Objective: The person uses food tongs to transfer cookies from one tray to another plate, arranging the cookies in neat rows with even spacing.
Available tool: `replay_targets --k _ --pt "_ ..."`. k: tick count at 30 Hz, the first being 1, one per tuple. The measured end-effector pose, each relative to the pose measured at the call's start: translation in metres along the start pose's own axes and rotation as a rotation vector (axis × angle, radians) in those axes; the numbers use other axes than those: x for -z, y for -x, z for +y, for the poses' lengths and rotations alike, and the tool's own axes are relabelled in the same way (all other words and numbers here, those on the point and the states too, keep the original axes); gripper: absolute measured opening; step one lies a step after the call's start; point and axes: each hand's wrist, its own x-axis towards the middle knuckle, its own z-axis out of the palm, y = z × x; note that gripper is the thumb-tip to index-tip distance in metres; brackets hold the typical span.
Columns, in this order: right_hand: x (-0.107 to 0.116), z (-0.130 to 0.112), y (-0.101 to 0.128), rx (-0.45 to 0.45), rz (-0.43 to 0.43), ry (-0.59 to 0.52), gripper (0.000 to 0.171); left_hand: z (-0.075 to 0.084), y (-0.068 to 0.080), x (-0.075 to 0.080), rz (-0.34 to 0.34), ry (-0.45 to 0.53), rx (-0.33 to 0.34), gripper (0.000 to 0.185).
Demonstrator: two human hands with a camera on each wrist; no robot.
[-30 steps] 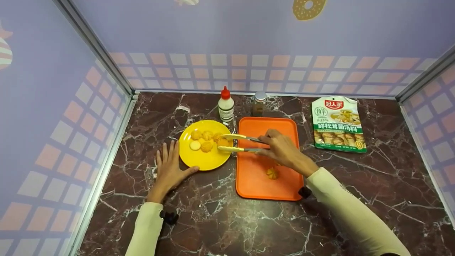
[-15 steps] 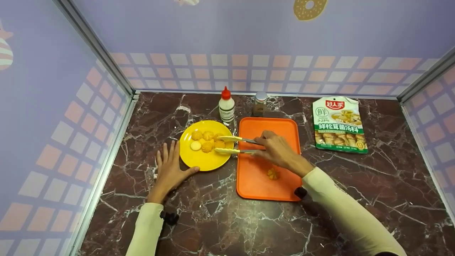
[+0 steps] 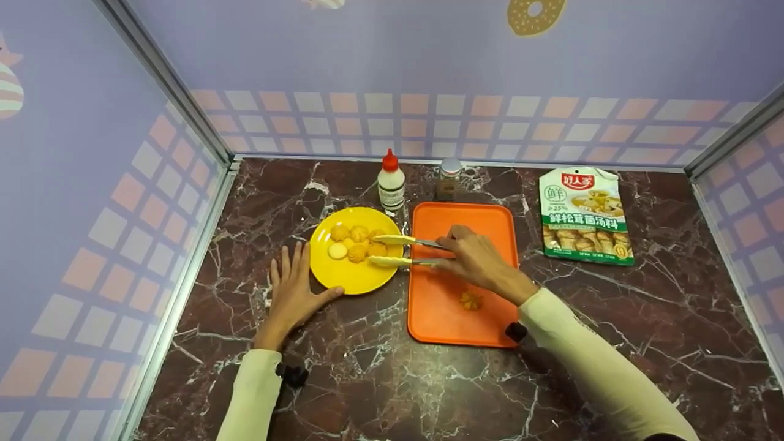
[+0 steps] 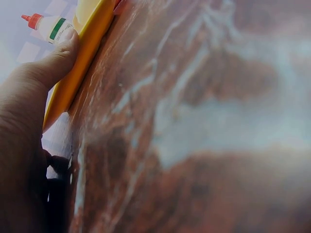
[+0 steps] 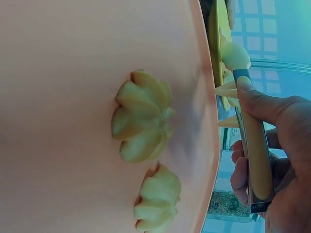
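My right hand [image 3: 481,260] grips a pair of tongs [image 3: 429,262] with pale yellow tips, reaching left across the tray's edge. The tips are spread over the right side of a yellow plate [image 3: 349,280], one on either side of a cookie [image 3: 378,249]. Several round golden cookies [image 3: 358,252] sit together on the plate. At its left rim rests my left hand [image 3: 291,297], fingers straight and thumb spread along the near edge. In the left wrist view the thumb [image 4: 65,51] lies against the plate's side. Under my right wrist, a ridged cookie [image 5: 143,116] lies on the orange tray [image 3: 438,324].
Behind the plate stands a red-capped squeeze bottle [image 3: 391,184]. A small jar [image 3: 448,180] is behind the tray. A green and white food pouch [image 3: 585,217] lies at the right. A second cookie [image 5: 158,201] on the tray shows in the right wrist view.
My right hand and the tongs have shifted slightly left and toward me, and the cookie between the tips now sits a little farther left on the plate. My left hand stays put.
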Motion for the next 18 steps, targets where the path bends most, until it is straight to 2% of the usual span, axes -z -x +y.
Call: replay_targets --k 18 --pt "0.0027 -0.0021 0.0018 0.015 0.019 0.009 0.043 -0.0008 0.0000 0.0000 -0.007 0.005 0.004 0.136"
